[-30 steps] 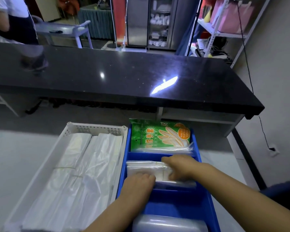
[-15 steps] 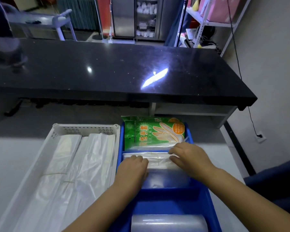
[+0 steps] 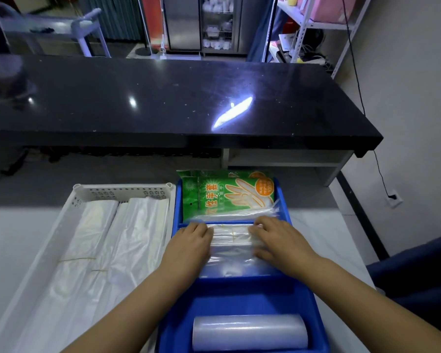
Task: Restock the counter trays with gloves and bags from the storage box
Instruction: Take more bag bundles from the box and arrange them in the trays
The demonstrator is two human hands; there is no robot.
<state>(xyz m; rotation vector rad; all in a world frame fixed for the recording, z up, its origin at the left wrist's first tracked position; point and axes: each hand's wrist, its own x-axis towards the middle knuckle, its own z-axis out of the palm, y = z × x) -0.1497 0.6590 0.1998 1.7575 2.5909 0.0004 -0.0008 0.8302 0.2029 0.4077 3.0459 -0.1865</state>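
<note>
A blue divided tray (image 3: 301, 296) stands on the white counter in front of me. Its far compartment holds green packs of disposable gloves (image 3: 227, 194). In the middle compartment lies a stack of clear plastic bags (image 3: 233, 250). My left hand (image 3: 189, 247) presses flat on the stack's left end. My right hand (image 3: 280, 238) presses flat on its right end, fingers reaching to the divider. A roll of clear plastic film (image 3: 248, 332) lies in the near compartment.
A white perforated tray (image 3: 122, 192) to the left holds long bundles of white plastic bags (image 3: 105, 250) tied with rubber bands. A black raised countertop (image 3: 163, 98) runs across behind both trays. A wall stands at the right, with a shelf rack behind.
Both hands slid the clear bag stack away from me, up against the divider below the glove packs. The hands now lie spread on its two ends.
</note>
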